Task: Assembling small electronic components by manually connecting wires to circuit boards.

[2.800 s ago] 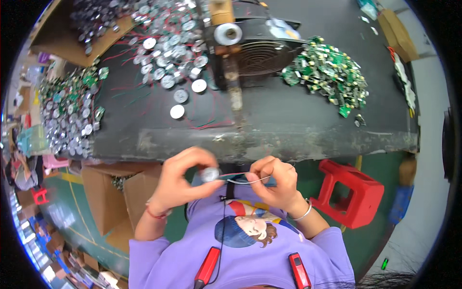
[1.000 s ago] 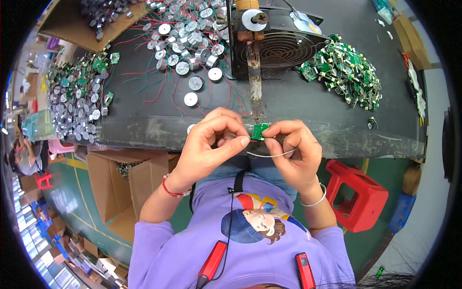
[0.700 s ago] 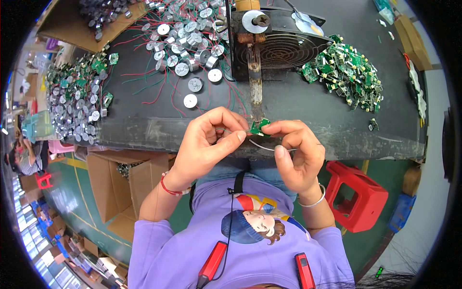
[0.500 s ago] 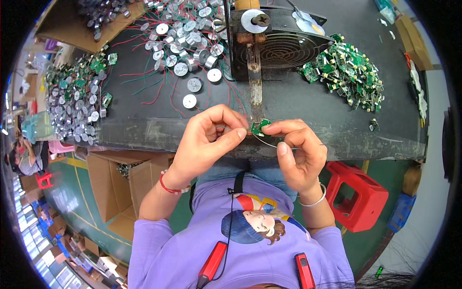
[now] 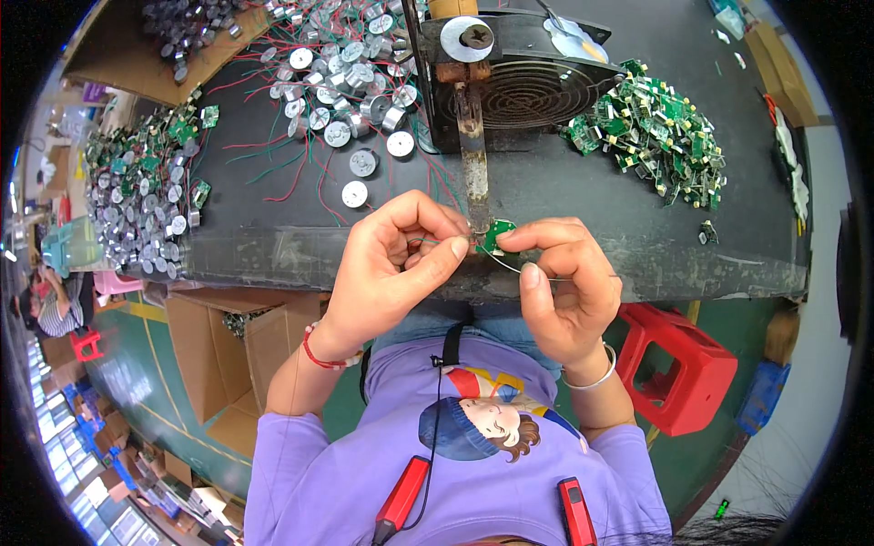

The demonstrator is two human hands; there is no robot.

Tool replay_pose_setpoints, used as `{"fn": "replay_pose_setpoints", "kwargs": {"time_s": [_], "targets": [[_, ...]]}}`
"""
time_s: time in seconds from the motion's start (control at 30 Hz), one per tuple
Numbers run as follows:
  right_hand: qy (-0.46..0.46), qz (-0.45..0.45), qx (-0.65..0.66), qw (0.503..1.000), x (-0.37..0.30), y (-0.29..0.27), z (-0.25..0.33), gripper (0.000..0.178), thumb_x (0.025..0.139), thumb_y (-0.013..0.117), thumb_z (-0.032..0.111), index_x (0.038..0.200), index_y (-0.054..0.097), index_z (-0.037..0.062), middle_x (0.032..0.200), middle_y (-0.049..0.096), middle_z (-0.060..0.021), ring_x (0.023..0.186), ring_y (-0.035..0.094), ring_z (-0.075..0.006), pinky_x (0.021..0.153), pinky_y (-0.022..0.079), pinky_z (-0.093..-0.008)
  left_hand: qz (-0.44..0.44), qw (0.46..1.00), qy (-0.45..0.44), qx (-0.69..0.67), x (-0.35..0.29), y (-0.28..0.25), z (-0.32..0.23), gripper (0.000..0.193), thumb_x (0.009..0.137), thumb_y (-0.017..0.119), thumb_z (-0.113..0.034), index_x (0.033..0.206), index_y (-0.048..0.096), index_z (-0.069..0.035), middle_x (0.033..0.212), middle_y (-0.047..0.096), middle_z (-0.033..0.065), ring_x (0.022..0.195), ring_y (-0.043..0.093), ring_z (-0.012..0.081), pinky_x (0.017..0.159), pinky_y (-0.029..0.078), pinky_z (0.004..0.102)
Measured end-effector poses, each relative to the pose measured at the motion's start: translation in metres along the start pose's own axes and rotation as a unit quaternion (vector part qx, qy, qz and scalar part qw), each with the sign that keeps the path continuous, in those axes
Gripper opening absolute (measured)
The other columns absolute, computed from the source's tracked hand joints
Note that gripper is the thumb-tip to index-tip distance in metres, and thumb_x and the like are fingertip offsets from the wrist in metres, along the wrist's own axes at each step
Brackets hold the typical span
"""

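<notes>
A small green circuit board [image 5: 497,236] is at the tip of a fixed soldering iron [image 5: 472,155], by the table's front edge. My left hand [image 5: 401,250] is closed in a pinch at the board's left side, with a thin green lead wire [image 5: 417,240] running through its fingers. My right hand [image 5: 569,287] lays its index fingertip on the board's right edge. Thin silvery solder wire [image 5: 503,265] curves from under the board into that hand, between thumb and curled fingers. Whether a finger supports the board from below is hidden.
Silver round motors [image 5: 364,163] with red and green leads are heaped behind my left hand. Green boards [image 5: 660,132] form a pile at right; boards with motors [image 5: 146,200] lie at far left. A black fan [image 5: 533,96] stands behind the iron. A red stool [image 5: 678,369] is below right.
The circuit board has turned and now sits just right of the iron's tip instead of under it. Both hands keep nearly the same pose, and the view has shifted slightly.
</notes>
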State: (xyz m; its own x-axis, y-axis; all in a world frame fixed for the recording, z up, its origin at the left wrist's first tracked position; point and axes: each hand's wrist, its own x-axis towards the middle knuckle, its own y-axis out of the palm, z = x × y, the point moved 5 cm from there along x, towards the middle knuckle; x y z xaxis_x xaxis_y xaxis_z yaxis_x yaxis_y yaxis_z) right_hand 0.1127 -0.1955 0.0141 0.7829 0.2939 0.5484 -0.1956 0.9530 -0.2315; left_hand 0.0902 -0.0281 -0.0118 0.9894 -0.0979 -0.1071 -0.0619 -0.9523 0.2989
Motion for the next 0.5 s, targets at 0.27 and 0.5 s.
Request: {"fn": "replay_pose_setpoints", "kwargs": {"time_s": [0.27, 0.5], "targets": [[0.022, -0.002, 0.009, 1.0, -0.0058, 0.0017, -0.004, 0.013, 0.074, 0.061, -0.005, 0.073, 0.051, 0.0025, 0.088, 0.068, -0.0144, 0.074, 0.063, -0.0239, 0.068, 0.051, -0.033, 0.007, 1.0, -0.008, 0.02, -0.0054, -0.0006, 0.0074, 0.007, 0.088, 0.061, -0.003, 0.089, 0.054, -0.002, 0.096, 0.059, 0.0042, 0.076, 0.048, 0.0018, 0.063, 0.038, 0.017], [0.021, -0.01, 0.007, 1.0, -0.0064, 0.002, -0.0034, 0.013, 0.075, 0.061, -0.006, 0.073, 0.051, 0.002, 0.087, 0.068, -0.0145, 0.074, 0.063, -0.0236, 0.067, 0.051, -0.0327, -0.001, 0.997, 0.03, 0.066, -0.007, -0.0002, 0.0023, 0.005, 0.087, 0.062, -0.002, 0.089, 0.056, -0.002, 0.097, 0.059, 0.0033, 0.074, 0.047, 0.0012, 0.06, 0.036, 0.0163]]}}
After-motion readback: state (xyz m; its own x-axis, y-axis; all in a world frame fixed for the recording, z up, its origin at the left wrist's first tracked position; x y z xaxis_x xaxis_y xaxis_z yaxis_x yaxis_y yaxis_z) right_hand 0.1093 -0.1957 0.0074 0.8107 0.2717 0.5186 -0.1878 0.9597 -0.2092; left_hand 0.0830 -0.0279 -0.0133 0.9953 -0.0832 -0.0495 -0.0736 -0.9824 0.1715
